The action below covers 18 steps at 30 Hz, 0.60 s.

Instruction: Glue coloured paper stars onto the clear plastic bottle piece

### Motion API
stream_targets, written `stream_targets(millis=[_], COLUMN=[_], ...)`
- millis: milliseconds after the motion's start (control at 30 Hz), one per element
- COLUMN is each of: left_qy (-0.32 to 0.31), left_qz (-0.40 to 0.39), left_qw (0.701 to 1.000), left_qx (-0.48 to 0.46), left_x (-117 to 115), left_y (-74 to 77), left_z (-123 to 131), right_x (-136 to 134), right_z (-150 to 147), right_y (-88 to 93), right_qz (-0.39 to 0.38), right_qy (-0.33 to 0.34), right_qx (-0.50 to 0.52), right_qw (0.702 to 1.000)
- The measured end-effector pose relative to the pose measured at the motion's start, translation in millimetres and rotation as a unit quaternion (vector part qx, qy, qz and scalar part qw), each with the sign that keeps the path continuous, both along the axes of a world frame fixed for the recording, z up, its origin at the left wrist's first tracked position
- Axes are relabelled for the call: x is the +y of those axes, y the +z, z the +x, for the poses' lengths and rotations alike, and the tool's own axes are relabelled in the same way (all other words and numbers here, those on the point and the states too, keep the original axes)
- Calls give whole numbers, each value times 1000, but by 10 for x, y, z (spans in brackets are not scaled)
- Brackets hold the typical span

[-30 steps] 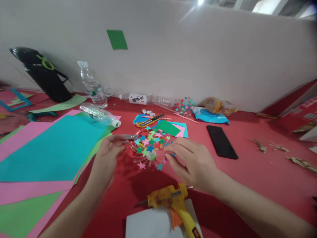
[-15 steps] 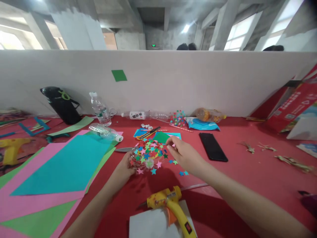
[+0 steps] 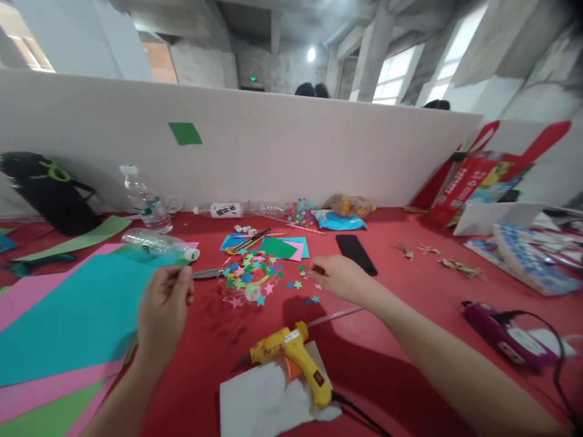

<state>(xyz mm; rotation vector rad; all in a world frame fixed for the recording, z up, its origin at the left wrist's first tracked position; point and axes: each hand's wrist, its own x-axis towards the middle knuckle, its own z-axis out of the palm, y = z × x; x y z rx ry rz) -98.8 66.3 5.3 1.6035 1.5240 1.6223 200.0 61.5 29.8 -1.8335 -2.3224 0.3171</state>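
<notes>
A clear plastic piece covered with colourful paper stars [image 3: 248,273] sits mid-table, touched by neither hand. My left hand [image 3: 164,309] is to its left, above the edge of the coloured paper [image 3: 86,297]. Its fingers are curled in with the thumb against them, and nothing shows in them. Right of the stars hangs my right hand [image 3: 339,278], fingertips pinched together; anything between them is hidden. Loose stars [image 3: 298,284] lie just left of that hand. Nearer me, a yellow glue gun [image 3: 298,358] rests on a white pad [image 3: 248,400]. Scissors [image 3: 207,274] point left from the star pile.
Along the white partition [image 3: 273,152] are a black flask [image 3: 50,197], plastic bottles [image 3: 146,203] and a blue packet [image 3: 340,220]. A phone [image 3: 356,254] lies beyond my right hand. On the right are a purple device [image 3: 507,337] with a cable and a red bag [image 3: 469,182].
My left hand has let go of the star-covered plastic piece and moved left, over the paper. The right hand has drawn back from the piece. The view has turned right.
</notes>
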Motion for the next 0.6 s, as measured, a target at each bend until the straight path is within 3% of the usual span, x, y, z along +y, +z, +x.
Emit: stream_targets(millis=[133,300,600], left_qy=[-31,-82,-66], left_qz=[47,75,7], left_qw=[997,988,998], left_qx=[53,110,-21], left_x=[-123,-176,-43], left_y=[-50,-170,-126], left_z=[13,117,58], right_x=[6,121,238], right_z=[37,-94,-260], right_y=[-273,-513,-782], right_qz=[-31,10,117], right_qy=[-3,38,108], right_qx=[-47,-77,-99], right_qw=[998,996,982])
